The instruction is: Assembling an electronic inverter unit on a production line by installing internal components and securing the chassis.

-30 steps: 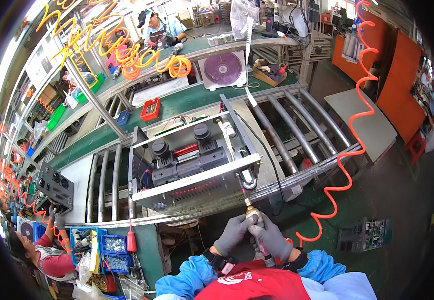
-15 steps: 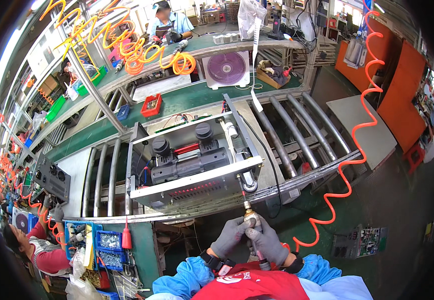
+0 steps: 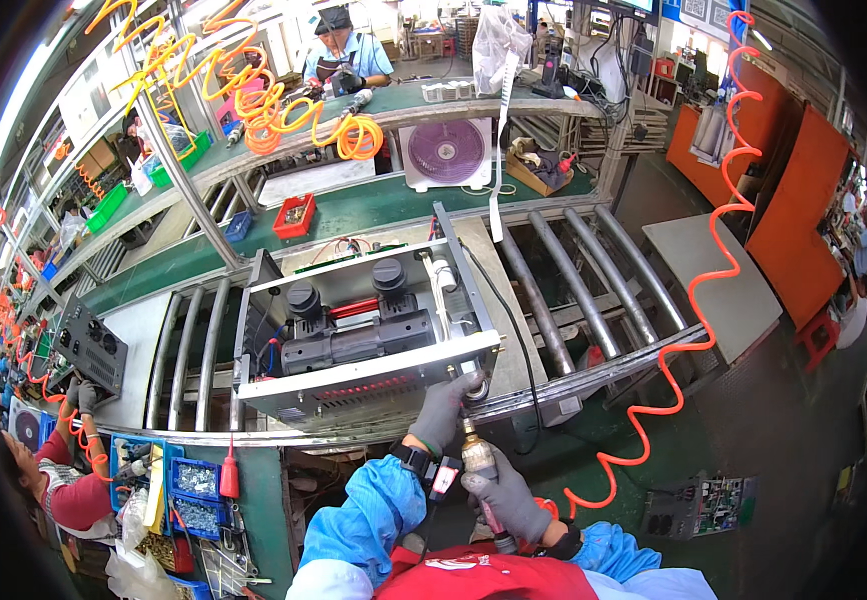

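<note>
A metal-cased machine [image 3: 354, 375] with a black two-headed compressor [image 3: 359, 340] inside sits on the roller conveyor, its open side facing up. At its near right corner, my left hand [image 3: 442, 412] in a grey glove has its fingers closed together against the edge. Whatever they pinch is too small to make out. Just below, my right hand [image 3: 512, 498], also gloved, wraps round an air screwdriver [image 3: 478, 455] with a brass-coloured nose. The driver's tip points up toward the corner, close to my left fingers.
An orange coiled air hose [image 3: 644, 410] hangs on the right. Steel rollers [image 3: 579, 285] flank the machine, and a black cable [image 3: 526, 360] trails off its side. Lower left are blue screw bins [image 3: 197, 478] and a red bottle [image 3: 230, 472]. Co-workers handle a dark panel [image 3: 91, 350] and tools across the bench.
My left hand has left the screwdriver and reached up to the machine's near right corner. My right hand alone now holds the driver, slightly lower. The view has shifted a little.
</note>
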The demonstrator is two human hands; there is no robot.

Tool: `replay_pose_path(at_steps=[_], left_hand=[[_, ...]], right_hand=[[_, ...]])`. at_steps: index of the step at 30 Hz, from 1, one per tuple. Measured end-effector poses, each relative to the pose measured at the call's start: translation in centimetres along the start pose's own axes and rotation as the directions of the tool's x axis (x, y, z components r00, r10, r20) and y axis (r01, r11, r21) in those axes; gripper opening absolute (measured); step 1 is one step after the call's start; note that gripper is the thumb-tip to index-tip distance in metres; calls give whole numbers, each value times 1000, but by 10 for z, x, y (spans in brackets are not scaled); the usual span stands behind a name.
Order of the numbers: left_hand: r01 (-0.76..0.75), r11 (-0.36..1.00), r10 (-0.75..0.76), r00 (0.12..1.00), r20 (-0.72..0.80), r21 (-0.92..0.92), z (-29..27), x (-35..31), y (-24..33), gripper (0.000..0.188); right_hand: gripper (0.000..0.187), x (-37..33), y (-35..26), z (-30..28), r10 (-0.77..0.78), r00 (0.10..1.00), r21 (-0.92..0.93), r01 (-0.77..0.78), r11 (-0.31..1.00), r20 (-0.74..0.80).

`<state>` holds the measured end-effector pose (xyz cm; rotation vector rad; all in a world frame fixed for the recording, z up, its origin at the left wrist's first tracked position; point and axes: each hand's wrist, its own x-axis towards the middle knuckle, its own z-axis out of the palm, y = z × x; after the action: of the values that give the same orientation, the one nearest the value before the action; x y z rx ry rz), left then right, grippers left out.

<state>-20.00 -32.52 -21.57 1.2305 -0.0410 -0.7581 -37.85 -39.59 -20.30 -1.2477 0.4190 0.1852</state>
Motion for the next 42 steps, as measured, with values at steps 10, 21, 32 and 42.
replay_pose_path(at_steps=[10, 21, 32, 42], left_hand=[[-97, 992, 110, 977, -183, 80, 17, -2, -6, 35], [115, 952, -143, 986, 82, 284, -10, 5, 21, 52], [21, 998, -24, 998, 49, 65, -114, -72, -49, 45], [130, 905, -140, 990, 4, -405, -136, -135, -60, 34]], right_hand=[[74, 5, 11, -3, -111, 993, -43, 110, 993, -26], [73, -4, -5, 3, 64, 997, 64, -62, 996, -33], [67, -8, -32, 10, 160, 985, 50, -157, 986, -66], [76, -16, 4, -1, -2, 1000, -161, 6, 987, 25]])
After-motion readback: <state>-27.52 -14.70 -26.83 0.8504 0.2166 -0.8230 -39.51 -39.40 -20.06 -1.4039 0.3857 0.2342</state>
